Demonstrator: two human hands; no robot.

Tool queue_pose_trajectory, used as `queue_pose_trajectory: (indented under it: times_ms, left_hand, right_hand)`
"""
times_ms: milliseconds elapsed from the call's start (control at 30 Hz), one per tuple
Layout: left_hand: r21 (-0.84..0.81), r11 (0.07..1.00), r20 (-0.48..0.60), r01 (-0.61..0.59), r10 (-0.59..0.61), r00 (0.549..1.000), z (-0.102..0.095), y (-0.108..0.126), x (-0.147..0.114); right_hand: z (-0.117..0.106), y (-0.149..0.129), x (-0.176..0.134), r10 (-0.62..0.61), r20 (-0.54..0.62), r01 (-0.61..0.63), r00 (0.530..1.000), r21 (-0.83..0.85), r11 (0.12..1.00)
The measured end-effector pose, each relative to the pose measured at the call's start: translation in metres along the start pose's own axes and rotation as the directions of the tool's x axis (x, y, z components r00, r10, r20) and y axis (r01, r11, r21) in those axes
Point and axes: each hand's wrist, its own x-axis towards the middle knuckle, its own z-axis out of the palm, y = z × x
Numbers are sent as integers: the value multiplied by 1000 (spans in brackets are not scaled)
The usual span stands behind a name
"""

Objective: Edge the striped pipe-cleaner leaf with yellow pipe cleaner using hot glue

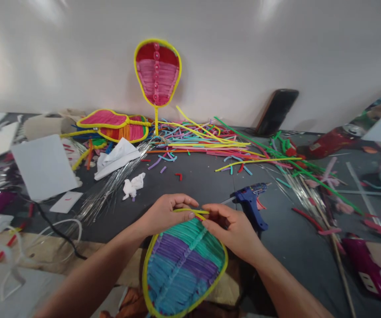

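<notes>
A fan-shaped pipe-cleaner piece [184,265], with teal, purple and blue bands and a yellow border, leans at the table's front edge. Its narrow end points away from me. There, the two ends of the yellow pipe cleaner [195,211] cross between my hands. My left hand [169,214] pinches one end, thumb and fingers together. From the other side, my right hand [228,223] grips the second end at the tip of the piece. Just right of that hand lies a blue glue gun [252,203].
A finished-looking pink and red fan [157,73] stands against the wall. Behind my hands lie loose coloured pipe cleaners [210,143]. A phone [276,112] and a red can [333,139] are at right; white cards [44,165] and silver strands [111,185] at left.
</notes>
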Motion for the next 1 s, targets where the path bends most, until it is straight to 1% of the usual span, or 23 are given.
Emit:
queue_pose_trajectory:
  times_ms: [67,133,333,500,633,767,867,933,1000]
  left_hand:
    - [5,1000,-11,-1,1,1000,-1,0,0]
    - [0,1000,-15,0,0,1000,-2,0,0]
    - [0,1000,-11,-18,18,1000,-2,-3,0]
    - [72,997,-33,-21,23,999,-1,0,0]
    - [124,992,-14,-29,30,999,-3,0,-1]
    - [153,984,48,-90,84,995,-7,-4,-1]
    - [186,975,80,-119,106,991,-9,-5,-3]
    - [242,959,80,-145,129,988,-9,-3,-3]
    - [323,925,74,-201,187,980,-7,-1,-4]
  right_hand:
    - [-1,0,-1,29,11,-29,1000,12,1000]
    - [0,-1,-2,28,6,-28,1000,-13,1000]
    - [0,-3,-4,-43,0,42,999,-92,995]
    - [-1,-3,-3,-114,23,116,993,-166,979]
    - [0,-3,-4,-141,27,143,990,-215,966]
    - [0,-4,-4,-136,20,137,991,-232,963]
    - [1,-4,-5,-160,7,157,987,-242,958]
    - [2,-3,-5,-189,6,184,982,-258,949]
    - [3,-3,-5,-219,3,211,976,-274,938]
